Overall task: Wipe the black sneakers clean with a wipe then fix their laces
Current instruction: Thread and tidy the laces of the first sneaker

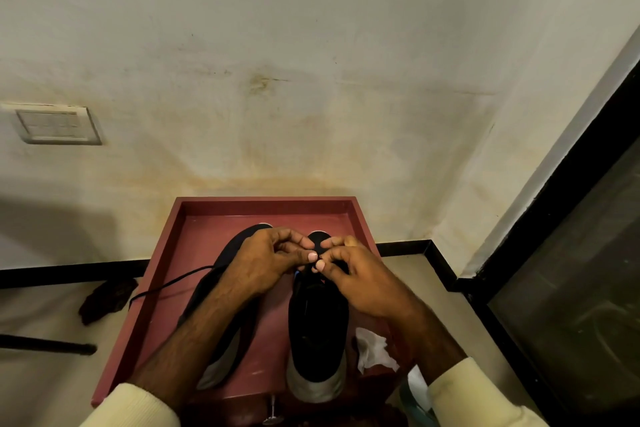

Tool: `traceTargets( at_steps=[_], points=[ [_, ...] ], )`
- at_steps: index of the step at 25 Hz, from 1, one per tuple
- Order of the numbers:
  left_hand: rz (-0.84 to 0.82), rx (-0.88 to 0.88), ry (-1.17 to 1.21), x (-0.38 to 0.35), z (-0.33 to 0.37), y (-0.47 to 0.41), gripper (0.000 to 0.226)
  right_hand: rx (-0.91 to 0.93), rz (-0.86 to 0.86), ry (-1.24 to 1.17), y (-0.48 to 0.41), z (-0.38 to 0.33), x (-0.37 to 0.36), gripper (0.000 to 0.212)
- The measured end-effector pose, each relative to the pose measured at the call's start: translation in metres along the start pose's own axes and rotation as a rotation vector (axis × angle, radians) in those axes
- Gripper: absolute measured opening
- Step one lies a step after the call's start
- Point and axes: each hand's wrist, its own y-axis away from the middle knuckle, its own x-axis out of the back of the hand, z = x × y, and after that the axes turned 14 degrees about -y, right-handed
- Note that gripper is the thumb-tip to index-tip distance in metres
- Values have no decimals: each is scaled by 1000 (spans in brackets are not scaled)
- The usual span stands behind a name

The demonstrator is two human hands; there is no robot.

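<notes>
Sneakers sit side by side on a red tray (166, 253) in front of me, toes pointing away toward the wall. Both my hands meet over the right sneaker (317, 315), near its toe end. My left hand (266, 260) and right hand (356, 277) have thumbs and fingertips pinched together on its lace, though the lace itself is mostly hidden between them. My left forearm crosses over the left sneaker (225, 350), whose loose lace (166, 284) trails off over the tray's left rim. A crumpled white wipe (374, 350) lies on the tray just right of the right sneaker.
</notes>
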Motion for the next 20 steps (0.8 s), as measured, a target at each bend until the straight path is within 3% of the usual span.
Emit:
traceTargets(
  at_steps=[4,9,11,14,16,20],
  points=[
    [-71,102,200,-5,2,1,23,-5,-53,-114,6,-2,7,8],
    [-115,216,261,-8,-2,-2,26,162,164,166,8,-2,-1,22],
    [-134,264,286,-10,-6,-4,26,221,223,113,11,-5,-1,21],
    [-156,299,372,-10,-8,-6,24,233,266,-12,12,-4,-2,4],
    [-123,276,271,-3,-11,-8,21,160,296,-65,11,2,2,9],
    [-27,185,-373,12,-19,-8,13,-102,315,-131,18,17,26,11]
  ],
)
